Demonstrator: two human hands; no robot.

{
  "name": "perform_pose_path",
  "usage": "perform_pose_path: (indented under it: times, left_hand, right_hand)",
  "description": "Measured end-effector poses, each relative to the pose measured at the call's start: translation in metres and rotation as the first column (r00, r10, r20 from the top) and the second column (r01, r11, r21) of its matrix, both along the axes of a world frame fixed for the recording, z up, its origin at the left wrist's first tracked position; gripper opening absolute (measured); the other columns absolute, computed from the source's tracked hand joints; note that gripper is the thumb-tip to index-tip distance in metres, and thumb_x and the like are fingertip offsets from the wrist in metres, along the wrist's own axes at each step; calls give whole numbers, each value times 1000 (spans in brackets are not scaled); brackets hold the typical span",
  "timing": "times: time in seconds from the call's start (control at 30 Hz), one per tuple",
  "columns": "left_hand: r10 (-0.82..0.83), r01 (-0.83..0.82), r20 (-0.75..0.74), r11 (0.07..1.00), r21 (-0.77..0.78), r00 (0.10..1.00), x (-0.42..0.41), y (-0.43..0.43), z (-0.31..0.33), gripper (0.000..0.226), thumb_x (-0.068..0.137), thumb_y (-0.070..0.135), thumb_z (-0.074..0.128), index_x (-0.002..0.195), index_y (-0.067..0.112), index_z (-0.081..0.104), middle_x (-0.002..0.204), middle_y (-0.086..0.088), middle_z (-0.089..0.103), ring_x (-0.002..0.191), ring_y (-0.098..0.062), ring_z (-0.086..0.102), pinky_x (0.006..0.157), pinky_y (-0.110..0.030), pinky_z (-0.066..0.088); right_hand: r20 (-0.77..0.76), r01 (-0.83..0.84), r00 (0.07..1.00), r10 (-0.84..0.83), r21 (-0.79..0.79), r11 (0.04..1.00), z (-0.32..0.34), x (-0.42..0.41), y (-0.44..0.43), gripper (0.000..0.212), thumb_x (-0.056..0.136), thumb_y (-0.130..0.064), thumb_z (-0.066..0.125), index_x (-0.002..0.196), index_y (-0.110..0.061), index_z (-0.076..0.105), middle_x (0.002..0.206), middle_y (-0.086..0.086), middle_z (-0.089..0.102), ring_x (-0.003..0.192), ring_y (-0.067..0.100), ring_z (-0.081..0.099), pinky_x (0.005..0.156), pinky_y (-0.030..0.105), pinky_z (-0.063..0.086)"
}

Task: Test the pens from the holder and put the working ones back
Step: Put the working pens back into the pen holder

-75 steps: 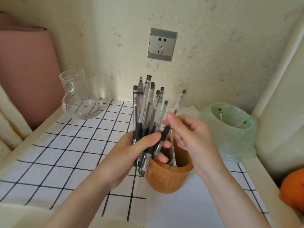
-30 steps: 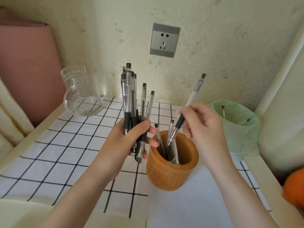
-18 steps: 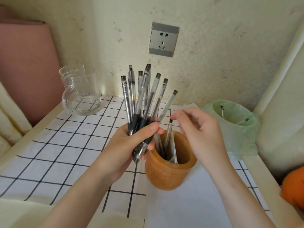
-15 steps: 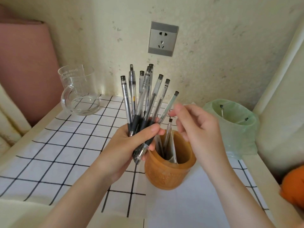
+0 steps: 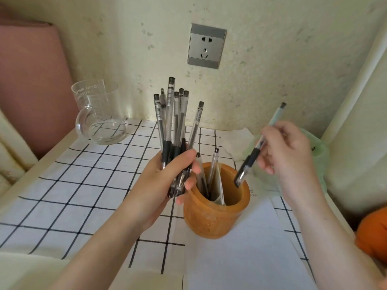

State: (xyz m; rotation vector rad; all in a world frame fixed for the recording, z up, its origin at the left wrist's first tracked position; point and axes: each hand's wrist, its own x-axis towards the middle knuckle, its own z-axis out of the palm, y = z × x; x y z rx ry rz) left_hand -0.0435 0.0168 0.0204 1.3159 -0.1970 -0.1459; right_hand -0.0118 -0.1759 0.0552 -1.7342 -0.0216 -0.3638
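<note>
Head view: our left hand grips a bundle of pens beside the holder, and our right hand pinches one pen tilted over its rim. We judge a slackening grip could spill untested pens into it.

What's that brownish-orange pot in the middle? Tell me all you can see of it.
The pen holder is a squat, round, orange-brown pot with a thick rim and a rough, mottled wall; it may be wood or clay. It stands upright on a white sheet, open at the top. Two clear pens and a folded paper lean inside. The left hand is close beside its rim; contact is unclear.
</note>
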Motion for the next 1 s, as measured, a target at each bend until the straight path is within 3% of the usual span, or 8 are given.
perform_pose_path:
  times: [0.17, 0.33, 0.4, 0.47, 0.63, 0.83, 0.9, 1.0]
  left_hand:
    - [-26, 26, 8, 1000, 10, 1000, 1, -1, -2, 30, 90, 31, 52, 71, 9, 56, 52, -3, 43, 45, -13, 38, 38, -19, 35]
    - [-41, 40, 32, 998, 52, 999, 2, 1, -5, 28, 83, 37, 56, 70, 12, 57, 52, -2, 45, 48, -15, 41, 41, -20, 37]
    - [-44, 41, 34, 997, 71, 998, 2, 2, -5, 28, 82, 38, 56, 71, 13, 59, 51, -3, 48, 48, -15, 42, 41, -19, 37]
    - [-61, 57, 43, 995, 84, 997, 1, 1, -5, 29, 82, 39, 56, 72, 13, 61, 52, -5, 49, 48, -16, 42, 41, -19, 37]
    - [-113, 111, 32, 991, 68, 993, 0, -3, -5, 32, 85, 39, 54, 78, 10, 65, 61, -13, 52, 47, -19, 42, 39, -20, 37]
    - [94, -94, -13, 995, -8, 995, 0, 0, -2, 30, 83, 31, 51, 96, 7, 65, 81, -8, 72, 54, -21, 54, 37, -20, 37]
    - [174, -177, -50, 982, -65, 983, 3, 4, -1, 30, 80, 32, 53, 96, 10, 64, 82, -2, 71, 56, -11, 57, 35, -18, 34]
    - [210, -217, -90, 974, -73, 974, 4, 6, -3, 28, 76, 35, 58, 91, 13, 68, 69, 2, 59, 60, -10, 47, 36, -18, 31]
  right_hand:
    - [-83, -55, 996, 28, -353, 934, -19, 0, 2, 9, 89, -21, 60, 80, -17, 61, 59, -1, 59, 38, 9, 49, 47, 20, 45]
    - [-34, 70, 994, -107, -555, 829, -17, -3, 4, 28, 81, -51, 63, 80, -22, 64, 67, -4, 59, 57, 4, 53, 49, 11, 37]
    - [72, 126, 992, -105, -446, 886, -11, -4, 4, 31, 84, -51, 58, 80, -21, 63, 62, -6, 56, 53, 6, 49, 51, 12, 36]
    - [19, -66, 997, 72, -223, 973, -3, -9, 10, 36, 86, -48, 54, 82, -15, 66, 58, -3, 53, 44, 7, 42, 49, 16, 36]
    - [-116, -400, 910, 399, 14, 916, -6, -18, 34, 19, 89, -26, 58, 93, -10, 68, 55, -1, 50, 40, 8, 38, 40, 16, 32]
    - [5, -212, 975, 220, 285, 935, -5, -12, 32, 21, 96, -13, 46, 78, -9, 56, 56, 2, 48, 39, 12, 36, 36, 14, 28]
    - [18, -174, 985, 174, 200, 964, -6, -9, 27, 19, 96, -12, 46, 79, -9, 55, 57, 0, 50, 39, 9, 39, 38, 14, 30]
    - [-24, -199, 980, 199, -188, 962, -16, -8, 27, 12, 92, -20, 56, 82, -17, 63, 60, -12, 57, 48, -1, 48, 48, 10, 37]
